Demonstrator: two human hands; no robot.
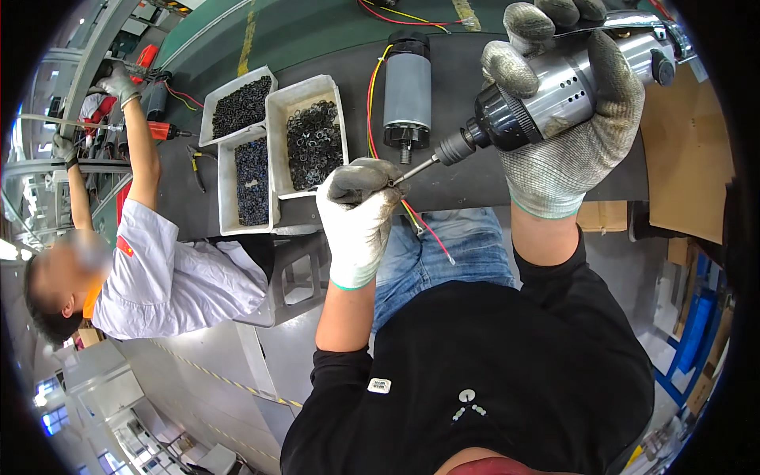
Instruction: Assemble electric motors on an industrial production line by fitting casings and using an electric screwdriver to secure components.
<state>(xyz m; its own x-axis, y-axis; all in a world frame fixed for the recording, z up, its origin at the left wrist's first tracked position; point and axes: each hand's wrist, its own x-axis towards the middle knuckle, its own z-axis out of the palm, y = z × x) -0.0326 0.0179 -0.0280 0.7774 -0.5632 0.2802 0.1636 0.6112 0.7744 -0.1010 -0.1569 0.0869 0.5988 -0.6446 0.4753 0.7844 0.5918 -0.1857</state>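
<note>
In a white knit glove with grey palm, my right hand (566, 119) is wrapped round a silver and black power screwdriver (566, 91), held level with its bit pointing left. The gloved fingers of my left hand (360, 214) pinch together at the tip of the bit (416, 170); a small part there, perhaps a screw, is too hidden to name. Just beyond the bit a grey cylindrical motor (408, 91) stands on the bench, its shaft toward me. Red, yellow and black wires (372, 95) run along its left side and hang over the bench edge.
White trays hold black rings (313, 146), small dark screws (253, 182) and other small black parts (241, 103). Yellow-handled pliers (196, 166) lie left of them. A co-worker (174, 261) sits at the left with a red electric driver (162, 131) nearby. Cardboard (685, 150) stands at right.
</note>
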